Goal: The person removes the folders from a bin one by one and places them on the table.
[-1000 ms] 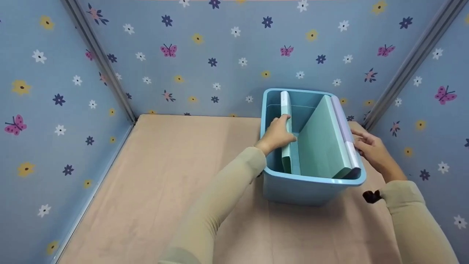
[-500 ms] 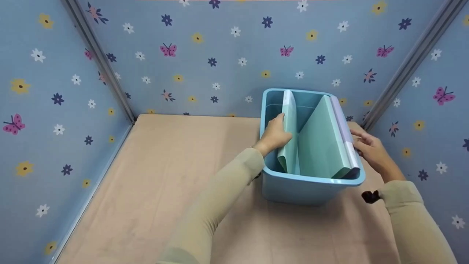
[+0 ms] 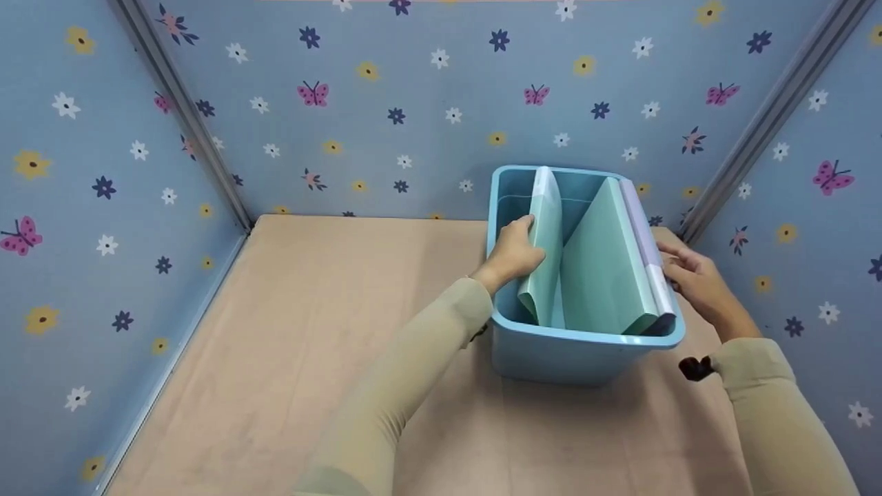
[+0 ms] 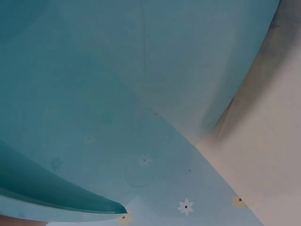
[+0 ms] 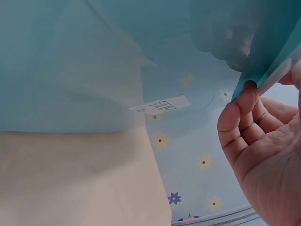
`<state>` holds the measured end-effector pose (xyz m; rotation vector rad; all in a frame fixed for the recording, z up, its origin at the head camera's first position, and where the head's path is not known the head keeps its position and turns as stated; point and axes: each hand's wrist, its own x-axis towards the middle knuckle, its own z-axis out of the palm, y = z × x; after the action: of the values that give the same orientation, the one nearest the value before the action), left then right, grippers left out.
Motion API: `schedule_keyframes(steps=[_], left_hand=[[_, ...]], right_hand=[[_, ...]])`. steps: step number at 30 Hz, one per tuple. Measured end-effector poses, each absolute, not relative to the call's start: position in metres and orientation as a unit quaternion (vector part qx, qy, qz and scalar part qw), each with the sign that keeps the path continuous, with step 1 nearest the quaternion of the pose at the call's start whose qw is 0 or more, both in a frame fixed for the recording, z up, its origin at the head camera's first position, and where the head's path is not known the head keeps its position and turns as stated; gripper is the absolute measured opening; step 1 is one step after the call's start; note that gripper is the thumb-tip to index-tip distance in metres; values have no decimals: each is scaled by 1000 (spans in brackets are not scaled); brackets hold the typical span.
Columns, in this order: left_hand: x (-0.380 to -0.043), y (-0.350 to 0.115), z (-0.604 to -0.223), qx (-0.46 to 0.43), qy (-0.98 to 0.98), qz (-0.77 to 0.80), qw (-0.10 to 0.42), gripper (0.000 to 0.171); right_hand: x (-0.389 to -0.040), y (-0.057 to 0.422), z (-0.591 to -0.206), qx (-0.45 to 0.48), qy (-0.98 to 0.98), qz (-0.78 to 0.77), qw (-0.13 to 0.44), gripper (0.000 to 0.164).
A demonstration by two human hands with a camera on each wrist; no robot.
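Note:
A light-blue plastic storage bin [image 3: 565, 358] stands in the right half of the head view. Inside it, a mint-green file folder [image 3: 546, 248] stands on edge, leaning. My left hand [image 3: 512, 253] grips this folder's upper edge from the left, thumb over the top; its other fingers are partly hidden. Along the bin's right wall leans a second mint-green folder [image 3: 606, 269] with a lilac-and-white spine [image 3: 644, 234]. My right hand [image 3: 703, 286] holds the bin's right rim from outside. In the right wrist view, the fingers [image 5: 230, 117] curl under that rim.
The bin rests on a beige surface [image 3: 331, 331], close to the flowered blue back wall [image 3: 427, 138]. Side walls [image 3: 76, 275] rise at left and right, with grey metal strips [image 3: 179, 103] in the corners. A white label [image 5: 162, 104] shows on the bin's outside.
The left-hand folder has tipped, so its top leans further and its right face shows more. My left hand has shifted slightly left with it. The right hand stays at the rim.

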<state>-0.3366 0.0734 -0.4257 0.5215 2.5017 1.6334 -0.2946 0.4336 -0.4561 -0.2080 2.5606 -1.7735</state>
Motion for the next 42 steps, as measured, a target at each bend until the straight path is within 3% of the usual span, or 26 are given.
schedule_keyframes(steps=[14, 42], left_hand=[[-342, 64, -423, 167, 795, 583, 22, 74], [-340, 19, -405, 185, 726, 662, 8, 78]], right_hand=[[-295, 433, -454, -54, 837, -544, 13, 53], [-296, 431, -456, -69, 808, -586, 11, 54]])
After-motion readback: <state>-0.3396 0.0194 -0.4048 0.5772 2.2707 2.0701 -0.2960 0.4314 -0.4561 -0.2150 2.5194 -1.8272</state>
